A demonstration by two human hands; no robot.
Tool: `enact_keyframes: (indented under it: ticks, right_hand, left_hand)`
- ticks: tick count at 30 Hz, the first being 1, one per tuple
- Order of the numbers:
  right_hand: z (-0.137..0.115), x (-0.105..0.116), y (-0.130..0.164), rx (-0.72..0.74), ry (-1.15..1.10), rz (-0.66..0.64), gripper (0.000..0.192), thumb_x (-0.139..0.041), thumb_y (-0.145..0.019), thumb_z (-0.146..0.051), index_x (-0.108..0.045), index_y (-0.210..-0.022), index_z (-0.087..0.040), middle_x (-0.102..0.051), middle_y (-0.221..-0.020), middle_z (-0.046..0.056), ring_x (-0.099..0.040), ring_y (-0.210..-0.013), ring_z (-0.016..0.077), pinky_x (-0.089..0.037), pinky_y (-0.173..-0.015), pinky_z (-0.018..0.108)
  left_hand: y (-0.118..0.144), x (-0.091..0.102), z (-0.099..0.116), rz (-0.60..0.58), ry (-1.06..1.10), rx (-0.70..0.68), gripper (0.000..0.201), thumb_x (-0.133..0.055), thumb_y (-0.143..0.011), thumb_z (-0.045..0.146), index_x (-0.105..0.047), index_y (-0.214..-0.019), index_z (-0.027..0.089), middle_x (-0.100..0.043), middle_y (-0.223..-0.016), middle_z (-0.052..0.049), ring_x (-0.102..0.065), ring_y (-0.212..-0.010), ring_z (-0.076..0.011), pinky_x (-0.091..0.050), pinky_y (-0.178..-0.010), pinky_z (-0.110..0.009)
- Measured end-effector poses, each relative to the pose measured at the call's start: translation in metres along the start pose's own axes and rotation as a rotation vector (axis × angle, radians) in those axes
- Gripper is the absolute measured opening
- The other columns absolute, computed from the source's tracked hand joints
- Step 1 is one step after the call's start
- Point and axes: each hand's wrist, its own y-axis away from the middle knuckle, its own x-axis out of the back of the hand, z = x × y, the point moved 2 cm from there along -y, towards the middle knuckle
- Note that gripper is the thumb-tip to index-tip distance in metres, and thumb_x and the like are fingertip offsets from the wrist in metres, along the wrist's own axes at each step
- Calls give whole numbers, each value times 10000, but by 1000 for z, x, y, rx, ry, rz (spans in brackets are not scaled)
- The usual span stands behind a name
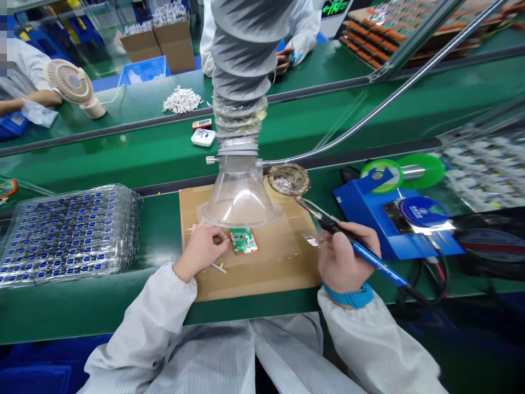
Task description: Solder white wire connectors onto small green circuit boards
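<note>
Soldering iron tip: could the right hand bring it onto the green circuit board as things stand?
Probably yes. The right hand holds the soldering iron beside the green circuit board, with bare cardboard between; the clear fume hood hangs above, not blocking.
</note>
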Motion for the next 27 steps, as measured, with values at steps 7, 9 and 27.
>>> enact_keyframes:
  ticks: [7,9,27]
  right_hand:
    - [5,-18,-8,-46,204,-105,319,-672,-908,-429,-667,-1132,-201,-703,-903,47,-647,-621,152,-559,-623,328]
    - [6,-15,-1,-40,139,-65,303,-665,-916,-419,-663,-1126,-201,-686,-841,28,-638,-603,151,-553,-619,328]
    - [6,-2,19,-45,39,-124,282,-718,-872,-431,-671,-1013,-190,-670,-784,13,-631,-556,141,-525,-557,291]
  left_hand:
    - [10,-3,1,44,-56,-140,98,-665,-795,111,-661,-743,194,-658,-955,-67,-585,-980,-252,-464,-903,-414]
    - [14,-2,0,74,-9,-141,123,-619,-797,87,-618,-734,192,-639,-945,-71,-586,-972,-242,-482,-892,-399]
    - [-48,85,-68,815,483,226,584,-725,-854,278,-455,-1368,209,-505,-1539,-176,-466,-1473,-285,-376,-1234,-450]
